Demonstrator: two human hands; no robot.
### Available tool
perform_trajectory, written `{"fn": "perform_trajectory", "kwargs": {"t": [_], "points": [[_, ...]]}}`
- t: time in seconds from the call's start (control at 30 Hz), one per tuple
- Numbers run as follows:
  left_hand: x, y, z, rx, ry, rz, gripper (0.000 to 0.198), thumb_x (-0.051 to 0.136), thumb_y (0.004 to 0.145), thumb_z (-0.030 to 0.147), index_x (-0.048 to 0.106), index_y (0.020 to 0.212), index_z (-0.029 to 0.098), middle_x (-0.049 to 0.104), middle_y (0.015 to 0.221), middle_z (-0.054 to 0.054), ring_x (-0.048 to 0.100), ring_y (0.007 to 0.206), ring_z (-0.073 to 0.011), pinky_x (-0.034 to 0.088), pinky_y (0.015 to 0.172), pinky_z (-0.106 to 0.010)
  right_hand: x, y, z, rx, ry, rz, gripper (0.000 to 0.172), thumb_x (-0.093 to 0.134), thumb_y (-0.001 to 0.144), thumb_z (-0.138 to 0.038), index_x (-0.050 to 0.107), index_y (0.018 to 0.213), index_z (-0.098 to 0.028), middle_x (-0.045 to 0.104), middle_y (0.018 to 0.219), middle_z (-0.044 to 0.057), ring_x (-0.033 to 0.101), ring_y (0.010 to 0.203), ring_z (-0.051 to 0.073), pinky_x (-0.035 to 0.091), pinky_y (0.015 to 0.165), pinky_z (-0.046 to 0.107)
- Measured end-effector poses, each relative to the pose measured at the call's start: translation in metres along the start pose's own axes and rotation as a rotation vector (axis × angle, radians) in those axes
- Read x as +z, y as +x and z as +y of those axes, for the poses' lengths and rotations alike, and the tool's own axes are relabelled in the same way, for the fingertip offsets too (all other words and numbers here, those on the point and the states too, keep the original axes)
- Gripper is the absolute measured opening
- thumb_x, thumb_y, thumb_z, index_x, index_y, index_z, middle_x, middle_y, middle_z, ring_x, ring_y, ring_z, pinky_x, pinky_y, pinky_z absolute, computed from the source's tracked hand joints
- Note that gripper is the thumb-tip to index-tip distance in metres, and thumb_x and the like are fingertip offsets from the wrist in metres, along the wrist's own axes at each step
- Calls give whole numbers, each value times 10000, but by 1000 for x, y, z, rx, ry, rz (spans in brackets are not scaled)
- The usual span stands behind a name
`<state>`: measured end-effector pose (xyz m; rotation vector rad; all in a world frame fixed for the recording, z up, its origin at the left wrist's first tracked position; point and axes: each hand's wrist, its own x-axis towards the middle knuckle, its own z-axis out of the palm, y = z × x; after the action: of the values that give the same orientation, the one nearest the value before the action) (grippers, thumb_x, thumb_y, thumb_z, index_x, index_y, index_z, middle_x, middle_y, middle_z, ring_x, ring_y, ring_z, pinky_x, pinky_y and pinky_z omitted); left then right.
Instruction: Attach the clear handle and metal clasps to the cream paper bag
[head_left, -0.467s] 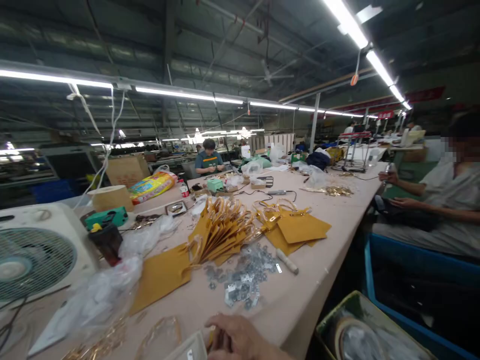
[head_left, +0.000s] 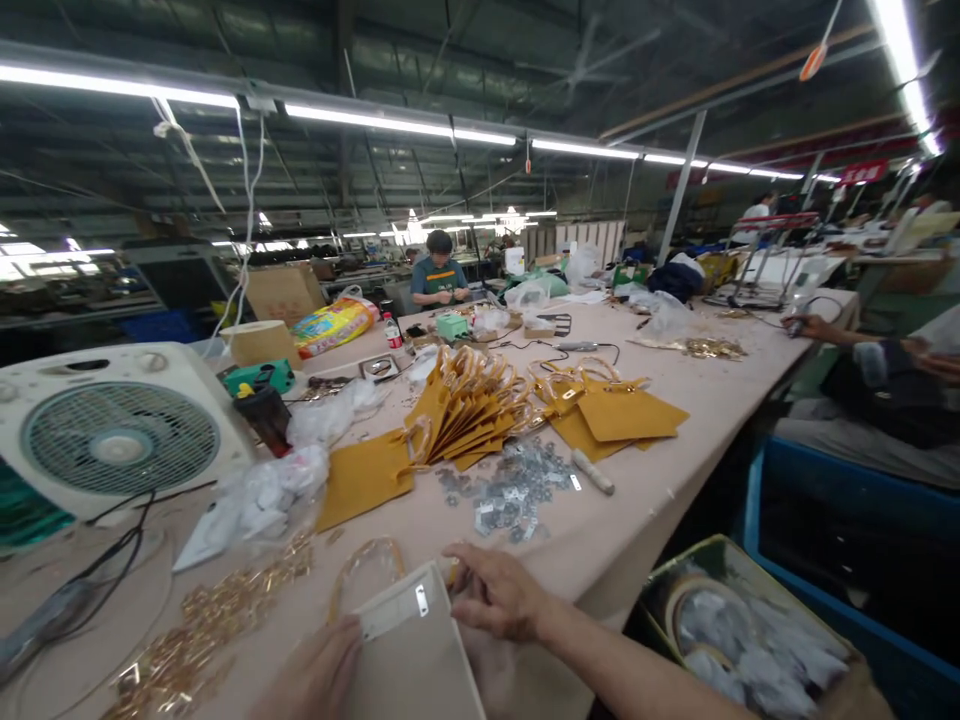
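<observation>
A cream flat panel with a small metal plate near its top edge lies at the near edge of the table. My left hand holds its left side. My right hand grips its upper right corner, fingers curled. A clear curved handle lies just beyond the panel. A heap of small silver metal plates lies just past my right hand. Mustard-yellow pieces with gold rings are stacked further out.
A white box fan stands at the left, cables trailing from it. Gold fittings and plastic bags lie near it. A white-handled tool lies beside the plates. A green bin sits at the lower right. Other people sit at the far end and right.
The view has tilted down and both hands now show. The cream panel has come further into view, with my right hand on its corner and my left hand on its side.
</observation>
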<state>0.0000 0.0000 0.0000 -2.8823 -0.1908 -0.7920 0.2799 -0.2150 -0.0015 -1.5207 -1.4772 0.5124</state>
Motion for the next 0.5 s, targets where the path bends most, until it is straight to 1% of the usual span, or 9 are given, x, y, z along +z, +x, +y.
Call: {"fn": "perform_trajectory", "kwargs": {"t": [0.1,0.13,0.2,0.27,0.37,0.43,0.5], "points": [[-10,15,6,-30,-15,-33,305,482,1027,346,772,1117,307,763,1246,-21,724,1165,-255,658,986,-389,-2,-1,-4,11,-4,-22,698,726,850,-465,504,1483,-271,746,1075,17,667,755,163,527,767,280],[-10,17,7,-28,-27,-34,306,488,1030,372,769,1126,299,756,1264,-27,716,1183,-266,655,996,-415,-3,-1,-5,14,-3,-29,694,723,855,-460,503,1486,-273,747,1076,14,663,740,157,524,756,273],[-8,18,7,-60,-70,-25,321,482,1037,416,757,1148,292,754,1268,-32,728,1160,-261,664,974,-427,-6,-2,-8,10,-13,-44,678,717,866,-464,514,1486,-281,750,1092,13,671,758,159,526,766,270],[-3,14,7,-131,-130,-15,330,483,1037,464,743,1156,299,760,1253,-26,749,1109,-244,677,939,-416,-8,-3,-9,-14,-51,-57,658,714,873,-488,540,1477,-291,755,1111,16,694,844,181,530,819,285],[5,3,10,-230,-207,-4,337,507,1015,535,734,1139,319,764,1243,-16,754,1094,-247,680,930,-426,-5,-3,-10,-69,-118,-64,650,723,865,-543,589,1449,-291,752,1137,31,699,968,216,529,884,304],[7,-5,12,-291,-230,9,348,519,998,573,732,1115,324,764,1238,-11,753,1094,-254,679,930,-438,2,-1,-11,-81,-149,-35,627,731,861,-554,629,1409,-266,747,1114,46,691,961,221,533,885,307],[7,-11,16,-348,-235,21,358,520,989,594,729,1083,319,763,1235,-11,751,1092,-261,676,935,-451,13,4,-13,-67,-173,6,572,735,869,-504,654,1371,-241,732,1067,54,678,915,212,541,875,308]]}}
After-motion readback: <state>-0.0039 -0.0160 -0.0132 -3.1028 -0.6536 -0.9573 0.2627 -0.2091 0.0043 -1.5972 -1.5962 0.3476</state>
